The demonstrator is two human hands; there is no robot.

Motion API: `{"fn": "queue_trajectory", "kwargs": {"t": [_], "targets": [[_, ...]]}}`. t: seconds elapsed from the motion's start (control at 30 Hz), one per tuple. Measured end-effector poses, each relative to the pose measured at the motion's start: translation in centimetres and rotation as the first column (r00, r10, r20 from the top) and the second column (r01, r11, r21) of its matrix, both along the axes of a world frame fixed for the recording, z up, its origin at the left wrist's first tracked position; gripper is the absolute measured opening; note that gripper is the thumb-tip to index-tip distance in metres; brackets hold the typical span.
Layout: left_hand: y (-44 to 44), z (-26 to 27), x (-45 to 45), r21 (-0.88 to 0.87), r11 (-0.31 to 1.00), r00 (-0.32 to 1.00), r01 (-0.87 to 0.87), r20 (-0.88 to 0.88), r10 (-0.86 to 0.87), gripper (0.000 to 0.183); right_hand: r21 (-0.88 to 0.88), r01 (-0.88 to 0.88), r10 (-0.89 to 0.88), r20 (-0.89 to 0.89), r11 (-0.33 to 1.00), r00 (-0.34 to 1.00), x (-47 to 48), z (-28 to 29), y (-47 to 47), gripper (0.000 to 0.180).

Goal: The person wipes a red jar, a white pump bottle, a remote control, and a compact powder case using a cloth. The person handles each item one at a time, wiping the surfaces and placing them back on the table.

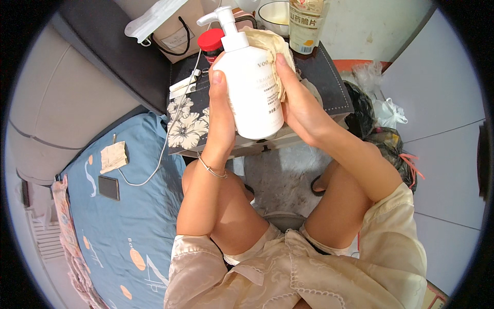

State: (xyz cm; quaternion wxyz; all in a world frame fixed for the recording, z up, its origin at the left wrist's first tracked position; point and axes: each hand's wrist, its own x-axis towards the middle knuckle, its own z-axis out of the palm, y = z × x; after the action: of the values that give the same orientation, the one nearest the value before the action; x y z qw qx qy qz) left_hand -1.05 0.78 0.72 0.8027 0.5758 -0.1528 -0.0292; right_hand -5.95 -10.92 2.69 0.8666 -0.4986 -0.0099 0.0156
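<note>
A white pump bottle (pixel 251 92) with printed writing is held up in front of me, above the bedside table, tilted slightly to the left. My left hand (pixel 222 104) grips its left side, thumb toward me and fingers hidden behind. On the other side, my right hand (pixel 303 106) presses a crumpled cream cloth (pixel 281 48) against the bottle. My right thumb lies on the cloth, which also wraps around the bottle's back shoulder. The pump head (pixel 220 17) points left.
On the bedside table (pixel 332 81) stand a red-lidded jar (pixel 210 40), a white bowl (pixel 274 17), a snack pouch (pixel 307 25) and a paper bag (pixel 177 31). A white cable (pixel 164 150) crosses to the bed (pixel 127 224), near a dark phone (pixel 109 188). Filled plastic bags (pixel 386 143) sit right.
</note>
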Motion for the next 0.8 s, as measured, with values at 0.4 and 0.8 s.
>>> {"fn": "queue_trajectory", "kwargs": {"t": [0.4, 0.8], "targets": [[0.4, -0.5, 0.1, -0.048, 0.949, 0.877, -0.311, 0.369, 0.306, 0.035, 0.161, 0.006, -0.002, -0.027, 0.987, 1.000, 0.6, -0.2, -0.2, 0.052], [-0.2, -1.5, -1.3, 0.190, 0.975, 0.902, -0.114, 0.432, 0.021, 0.063, -0.050, 0.320, -0.297, 0.255, 0.946, 0.920, 1.2, -1.9, 1.2, 0.051]]}}
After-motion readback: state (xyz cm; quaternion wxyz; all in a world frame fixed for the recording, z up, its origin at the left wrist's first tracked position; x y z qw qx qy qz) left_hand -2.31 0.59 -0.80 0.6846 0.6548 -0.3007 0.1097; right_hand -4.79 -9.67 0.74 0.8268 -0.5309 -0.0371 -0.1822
